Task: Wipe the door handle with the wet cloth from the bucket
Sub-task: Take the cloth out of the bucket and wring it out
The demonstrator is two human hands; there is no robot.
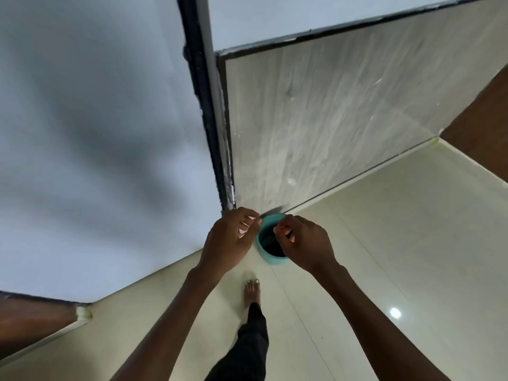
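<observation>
A small teal bucket [266, 237] stands on the pale tiled floor at the foot of the door frame. Its inside looks dark and no cloth can be made out in it. My left hand [231, 240] hovers just left of the bucket's rim, fingers loosely curled, holding nothing that I can see. My right hand [302, 243] hangs over the bucket's right side and hides part of the rim, fingers bent, with nothing visible in it. The door handle is out of view.
A grey wood-grain door [330, 119] stands behind the bucket, hinged at a dark frame [203, 92] beside a white wall [96, 133]. My bare foot [252, 292] stands just short of the bucket. Brown wooden panels sit at the far right and lower left.
</observation>
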